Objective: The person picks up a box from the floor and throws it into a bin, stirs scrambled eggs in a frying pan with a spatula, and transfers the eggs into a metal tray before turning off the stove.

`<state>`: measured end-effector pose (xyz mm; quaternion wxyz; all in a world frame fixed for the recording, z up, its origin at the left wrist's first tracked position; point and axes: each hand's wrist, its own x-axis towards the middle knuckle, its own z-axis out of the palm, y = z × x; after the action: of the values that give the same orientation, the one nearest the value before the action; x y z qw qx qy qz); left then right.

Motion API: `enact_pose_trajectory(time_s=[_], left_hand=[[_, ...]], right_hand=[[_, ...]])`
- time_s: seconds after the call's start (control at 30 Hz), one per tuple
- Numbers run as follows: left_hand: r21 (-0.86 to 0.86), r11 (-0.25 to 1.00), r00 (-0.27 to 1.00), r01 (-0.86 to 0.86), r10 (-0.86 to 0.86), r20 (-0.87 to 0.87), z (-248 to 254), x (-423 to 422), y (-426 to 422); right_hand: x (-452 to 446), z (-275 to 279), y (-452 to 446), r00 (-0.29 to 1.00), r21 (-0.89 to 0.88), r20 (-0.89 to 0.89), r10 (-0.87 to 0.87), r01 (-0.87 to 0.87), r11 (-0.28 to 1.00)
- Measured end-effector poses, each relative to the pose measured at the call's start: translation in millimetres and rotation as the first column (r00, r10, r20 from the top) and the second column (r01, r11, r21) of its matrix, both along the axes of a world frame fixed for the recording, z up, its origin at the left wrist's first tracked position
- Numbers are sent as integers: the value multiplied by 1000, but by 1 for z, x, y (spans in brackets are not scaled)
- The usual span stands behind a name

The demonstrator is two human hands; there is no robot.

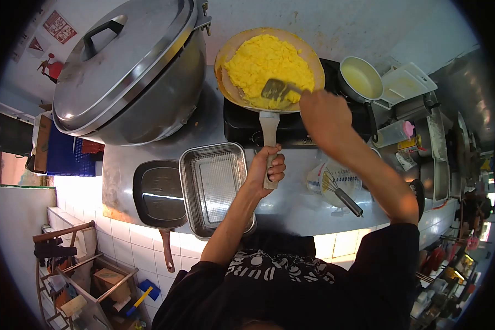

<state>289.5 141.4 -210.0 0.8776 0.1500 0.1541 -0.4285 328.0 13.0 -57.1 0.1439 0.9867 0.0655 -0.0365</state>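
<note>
My left hand (267, 169) is wrapped round the pale handle of a frying pan (221, 82) on a black stove (242, 127). Yellow scrambled eggs (269, 61) spread over much of the pan. In my right hand (327, 116) is a dark spatula (276, 91), its blade down on the eggs near the pan's front right side. My right fingers curl over the spatula's handle and hide most of it.
Left of the stove stands a big lidded metal pot (143, 82). A square grill pan (158, 192) and a metal tray (217, 187) sit in front. A whisk (344, 195) rests in a measuring jug (316, 179) at right. Behind it are a small saucepan (361, 78) and a bottle (390, 135).
</note>
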Motion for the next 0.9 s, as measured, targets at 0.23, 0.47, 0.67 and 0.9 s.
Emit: enact_pose_trajectory(time_s=[0.23,0.47,0.67,0.9], left_hand=[[-54,998,998,-29,26,-51,20,12,-7],[-69,995,994,-73,67,-92,25,11,-6],[-78,994,993,-71,63,-102,24,11,-6],[-75,995,995,-63,57,-84,25,10,-7]], right_hand=[[50,-28,-31,967,46,216,-133,126,991],[4,29,-26,992,-64,121,-35,43,997],[-19,26,-1,994,-25,71,81,-79,997],[49,-26,-18,969,106,234,-78,54,993]])
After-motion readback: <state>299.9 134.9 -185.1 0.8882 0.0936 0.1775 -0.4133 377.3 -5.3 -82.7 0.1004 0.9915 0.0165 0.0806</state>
